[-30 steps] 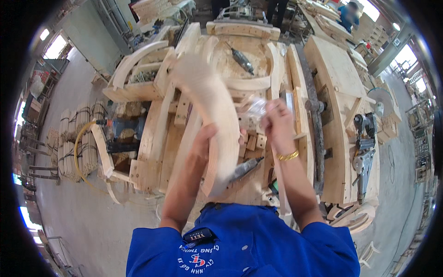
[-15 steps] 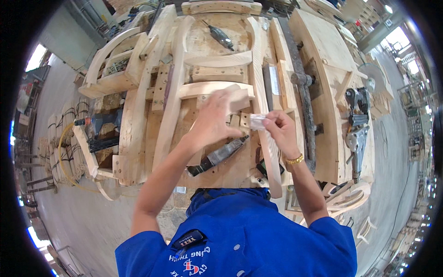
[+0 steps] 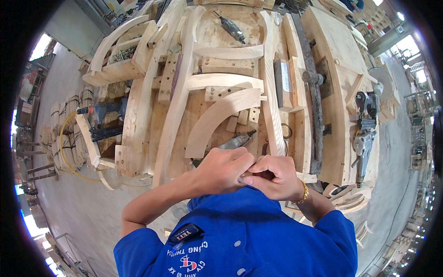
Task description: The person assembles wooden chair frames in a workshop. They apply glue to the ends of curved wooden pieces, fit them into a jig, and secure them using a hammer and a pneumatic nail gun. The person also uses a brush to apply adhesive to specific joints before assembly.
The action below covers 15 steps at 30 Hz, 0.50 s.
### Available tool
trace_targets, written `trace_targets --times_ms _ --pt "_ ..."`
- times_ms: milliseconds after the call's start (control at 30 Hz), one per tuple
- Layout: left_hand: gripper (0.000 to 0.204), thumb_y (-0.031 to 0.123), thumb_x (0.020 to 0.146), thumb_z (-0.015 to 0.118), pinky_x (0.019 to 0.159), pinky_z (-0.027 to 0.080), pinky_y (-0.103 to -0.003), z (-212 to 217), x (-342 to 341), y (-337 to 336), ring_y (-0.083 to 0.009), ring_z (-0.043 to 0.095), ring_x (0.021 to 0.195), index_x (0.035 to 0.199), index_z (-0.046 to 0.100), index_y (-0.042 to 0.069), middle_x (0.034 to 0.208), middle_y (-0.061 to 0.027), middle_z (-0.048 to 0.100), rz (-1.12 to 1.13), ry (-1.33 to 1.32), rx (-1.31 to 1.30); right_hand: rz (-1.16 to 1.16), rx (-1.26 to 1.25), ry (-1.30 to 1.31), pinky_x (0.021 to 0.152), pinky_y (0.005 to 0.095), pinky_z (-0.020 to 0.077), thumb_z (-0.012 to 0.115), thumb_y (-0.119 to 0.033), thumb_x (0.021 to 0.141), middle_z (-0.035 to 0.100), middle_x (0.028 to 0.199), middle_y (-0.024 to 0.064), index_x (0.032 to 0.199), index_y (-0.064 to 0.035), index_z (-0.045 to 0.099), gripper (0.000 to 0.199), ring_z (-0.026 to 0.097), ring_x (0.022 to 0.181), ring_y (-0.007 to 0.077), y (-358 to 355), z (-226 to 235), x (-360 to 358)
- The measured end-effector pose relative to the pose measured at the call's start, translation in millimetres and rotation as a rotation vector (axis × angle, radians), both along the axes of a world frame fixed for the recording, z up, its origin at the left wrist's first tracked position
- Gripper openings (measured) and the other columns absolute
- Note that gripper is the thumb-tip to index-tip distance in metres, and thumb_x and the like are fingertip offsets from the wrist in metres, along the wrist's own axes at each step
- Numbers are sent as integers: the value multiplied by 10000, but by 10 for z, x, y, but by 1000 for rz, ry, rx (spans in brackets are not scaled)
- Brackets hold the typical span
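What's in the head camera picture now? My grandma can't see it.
A person's left hand and right hand meet before their blue shirt, fingers curled; anything between them is hard to make out. Beyond, at a wooden workbench, are a curved board, a pale wooden frame and dark tools.

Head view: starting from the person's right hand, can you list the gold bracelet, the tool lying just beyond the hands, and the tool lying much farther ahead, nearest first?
From the right hand:
1. Gold bracelet: worn just behind it, toward the right.
2. Near tool: ahead and left, partly hidden.
3. Far tool: much farther ahead, also left.
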<state>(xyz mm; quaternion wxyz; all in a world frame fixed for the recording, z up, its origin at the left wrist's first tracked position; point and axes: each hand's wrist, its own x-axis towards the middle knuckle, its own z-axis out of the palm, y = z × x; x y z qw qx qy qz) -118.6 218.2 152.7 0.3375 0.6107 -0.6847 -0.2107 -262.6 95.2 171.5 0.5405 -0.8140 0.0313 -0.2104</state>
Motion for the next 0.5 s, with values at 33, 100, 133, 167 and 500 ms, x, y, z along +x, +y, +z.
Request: trace_targets --times_ms 33,100,133,167,500 --pt "320 181 724 680 618 482 -373 102 10 34 -325 605 736 950 515 27 799 -146 589 -26 123 69 20 5 -4 469 258 420 737 -143 768 596 657 75 801 -72 618 142 575 511 160 18 27 -9" --pt "364 199 753 683 650 484 -345 350 107 46 -297 620 757 1024 520 19 812 -161 591 -90 364 203 45 114 46 508 240 433 707 -150 802 614 700 66 830 -45 621 139 589 578 114 -81 42 -16" --pt "477 217 779 695 744 485 -330 352 237 109 -228 623 885 1153 490 3 940 -161 593 -223 492 280 94 191 41 522 234 436 696 -155 816 618 711 57 844 -35 621 144 587 599 99 -154 93 29" --pt "489 198 778 698 772 486 -331 309 226 111 -217 606 924 1169 482 -1 974 -149 578 -189 710 272 135 276 36 535 228 439 685 -160 830 622 722 48 858 -26 621 151 585 620 84 -216 77 32" --pt "506 -3 698 735 826 522 -308 -80 135 58 -186 603 952 1139 487 -31 1036 -114 548 170 837 -91 -76 204 53 558 191 443 674 -91 800 623 856 39 1116 -10 595 336 574 682 85 -195 -85 109"
